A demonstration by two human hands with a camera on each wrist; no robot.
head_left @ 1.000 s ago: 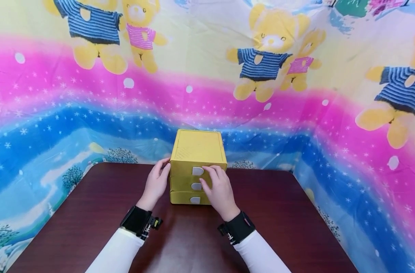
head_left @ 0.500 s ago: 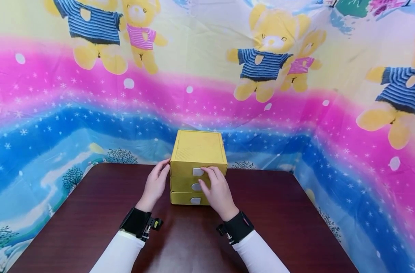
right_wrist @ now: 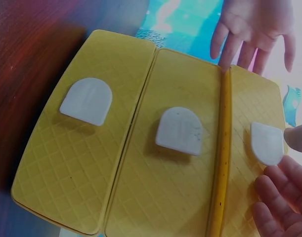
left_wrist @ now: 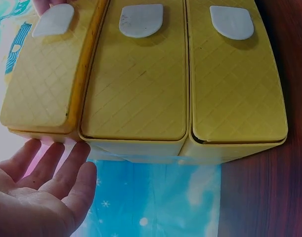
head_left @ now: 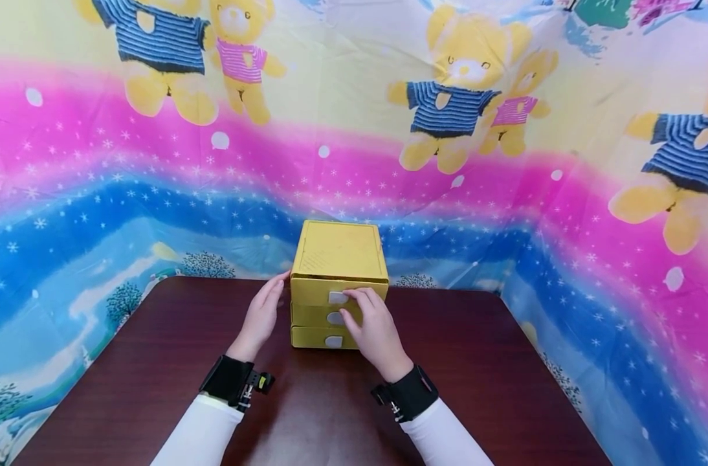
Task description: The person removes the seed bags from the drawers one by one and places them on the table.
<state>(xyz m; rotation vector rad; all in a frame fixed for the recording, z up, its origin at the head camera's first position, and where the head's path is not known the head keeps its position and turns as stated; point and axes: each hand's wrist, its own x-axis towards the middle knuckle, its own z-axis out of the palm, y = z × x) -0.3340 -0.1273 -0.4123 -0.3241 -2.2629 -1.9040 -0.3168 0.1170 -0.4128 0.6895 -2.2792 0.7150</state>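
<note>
A yellow drawer unit (head_left: 339, 249) with three stacked drawers stands on the table, each front carrying a white tab handle. The top drawer (head_left: 310, 292) sits slightly forward, with a thin dark gap under the unit's lid. My right hand (head_left: 382, 333) pinches the top drawer's handle (right_wrist: 267, 143) at its edge. My left hand (head_left: 259, 318) lies along the unit's left side, its fingers extended and fingertips right at the side wall near the top drawer. In the left wrist view, the middle drawer (left_wrist: 136, 84) and bottom drawer (left_wrist: 235, 84) are flush.
The dark reddish-brown table (head_left: 476, 375) extends on both sides of the unit. Behind it hangs a printed cloth (head_left: 331, 84) with bears and snowflakes, close to the table's back edge. Each wrist wears a black strap (head_left: 228, 378) with a small camera.
The top drawer has come slightly forward, opening a thin gap beneath the lid. My right hand has moved a little toward me with the handle; my left hand has shifted slightly.
</note>
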